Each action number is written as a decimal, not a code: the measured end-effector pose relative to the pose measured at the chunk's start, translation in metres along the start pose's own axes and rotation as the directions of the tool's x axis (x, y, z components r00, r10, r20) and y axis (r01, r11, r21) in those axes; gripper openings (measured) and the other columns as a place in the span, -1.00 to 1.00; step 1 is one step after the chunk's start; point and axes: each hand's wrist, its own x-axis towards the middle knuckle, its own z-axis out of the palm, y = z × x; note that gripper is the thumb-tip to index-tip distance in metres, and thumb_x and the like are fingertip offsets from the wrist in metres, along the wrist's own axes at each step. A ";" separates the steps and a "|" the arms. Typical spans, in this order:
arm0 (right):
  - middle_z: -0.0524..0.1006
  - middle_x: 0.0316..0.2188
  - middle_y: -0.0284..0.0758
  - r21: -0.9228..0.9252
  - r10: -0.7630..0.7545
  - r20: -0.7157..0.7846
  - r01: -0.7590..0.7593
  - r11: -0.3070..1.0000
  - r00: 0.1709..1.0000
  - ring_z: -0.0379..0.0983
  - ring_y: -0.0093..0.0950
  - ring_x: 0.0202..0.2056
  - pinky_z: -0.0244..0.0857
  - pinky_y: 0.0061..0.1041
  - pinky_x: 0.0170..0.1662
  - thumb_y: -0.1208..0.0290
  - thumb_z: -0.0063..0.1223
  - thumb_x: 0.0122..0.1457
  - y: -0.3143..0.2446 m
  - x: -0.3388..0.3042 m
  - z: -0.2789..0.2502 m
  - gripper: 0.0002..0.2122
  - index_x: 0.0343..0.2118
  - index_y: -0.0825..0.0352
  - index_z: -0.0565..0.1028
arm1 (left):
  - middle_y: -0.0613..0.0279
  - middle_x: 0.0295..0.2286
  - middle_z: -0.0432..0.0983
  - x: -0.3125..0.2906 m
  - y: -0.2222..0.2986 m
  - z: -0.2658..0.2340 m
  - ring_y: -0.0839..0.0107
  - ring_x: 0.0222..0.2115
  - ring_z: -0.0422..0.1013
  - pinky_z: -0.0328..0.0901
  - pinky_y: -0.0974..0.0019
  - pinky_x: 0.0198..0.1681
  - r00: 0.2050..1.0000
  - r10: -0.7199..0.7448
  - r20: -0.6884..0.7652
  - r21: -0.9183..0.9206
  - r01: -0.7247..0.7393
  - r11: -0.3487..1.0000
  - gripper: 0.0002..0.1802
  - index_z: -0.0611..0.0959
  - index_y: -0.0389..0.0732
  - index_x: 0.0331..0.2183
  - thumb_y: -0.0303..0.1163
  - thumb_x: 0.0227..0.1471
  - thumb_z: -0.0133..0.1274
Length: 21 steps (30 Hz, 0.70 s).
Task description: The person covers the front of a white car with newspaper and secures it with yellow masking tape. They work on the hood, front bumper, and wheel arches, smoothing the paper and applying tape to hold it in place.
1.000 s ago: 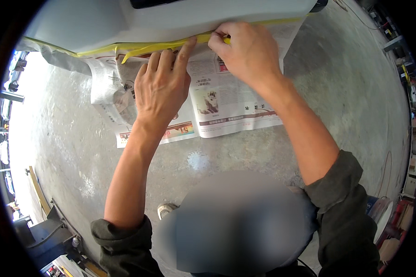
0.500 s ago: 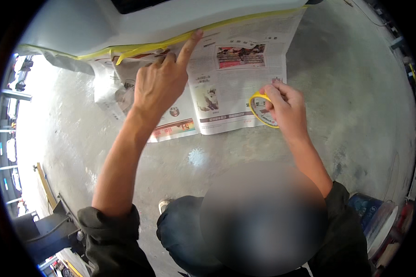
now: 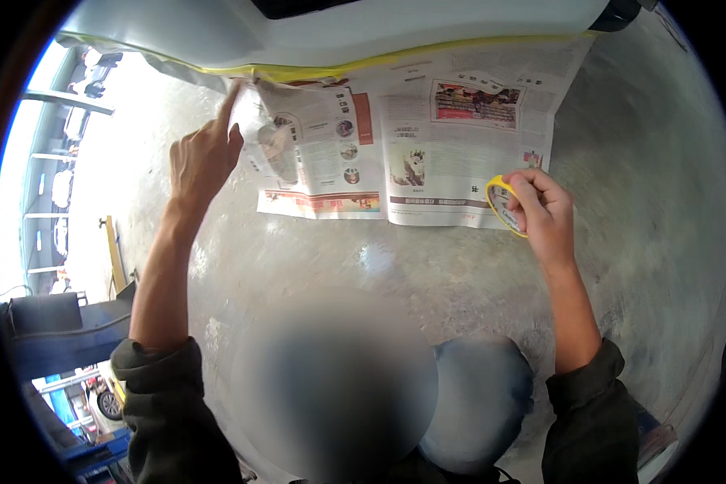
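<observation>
Yellow masking tape [image 3: 363, 63] runs in a strip along the lower edge of a pale, glossy car body panel [image 3: 427, 28]. Sheets of newspaper [image 3: 427, 181] hang from it, spreading down over the floor. With its index finger stretched up to the tape's left part, my left hand [image 3: 203, 160] presses at the paper's top edge; the other fingers are partly bent and hold nothing. In my right hand [image 3: 544, 211], a roll of yellow masking tape [image 3: 494, 194] is pinched by its rim, beside the newspaper's lower right corner.
Concrete floor [image 3: 363, 282] lies below the paper. A blue and black metal stand [image 3: 73, 331] is at the left, near a yellow bar [image 3: 113, 250]. A round container [image 3: 657, 444] shows at the lower right, partly behind my sleeve.
My left hand has slid left along the tape, and the loose tape end it was near now lies flatter. My right hand still holds the roll. The whole view has shifted.
</observation>
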 end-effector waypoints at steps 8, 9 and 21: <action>0.52 -0.60 -0.45 -0.030 -0.026 0.266 0.036 0.999 0.964 0.18 -0.81 -0.66 0.03 -0.72 -0.61 0.38 0.02 0.32 -0.041 0.010 0.027 -0.80 -0.12 0.33 0.58 | 0.12 -0.41 0.68 0.022 0.073 -0.021 0.47 -0.45 0.56 0.44 0.37 -0.33 0.912 -0.352 0.210 -0.821 0.360 0.442 -0.72 0.75 -0.32 -0.28 -0.28 0.06 0.22; 0.52 -0.60 -0.45 -0.037 -0.033 0.283 0.046 0.998 0.959 0.18 -0.80 -0.66 0.04 -0.71 -0.60 0.38 0.01 0.32 -0.046 0.012 0.035 -0.80 -0.12 0.33 0.58 | 0.11 -0.42 0.68 0.037 0.075 -0.015 0.47 -0.44 0.56 0.44 0.38 -0.33 0.911 -0.350 0.217 -0.843 0.355 0.404 -0.71 0.75 -0.33 -0.29 -0.28 0.05 0.22; 0.47 -0.71 -0.43 -0.371 0.122 0.115 -0.071 0.926 0.986 0.17 -0.76 -0.74 0.03 -0.71 -0.67 0.35 0.05 0.30 -0.086 0.001 0.081 -0.75 -0.04 0.32 0.58 | 0.19 -0.34 0.59 0.015 -0.016 0.113 0.47 -0.36 0.51 0.38 0.45 -0.35 0.847 -0.492 0.198 -0.972 0.235 0.014 -0.80 0.67 -0.34 -0.30 -0.49 -0.05 0.15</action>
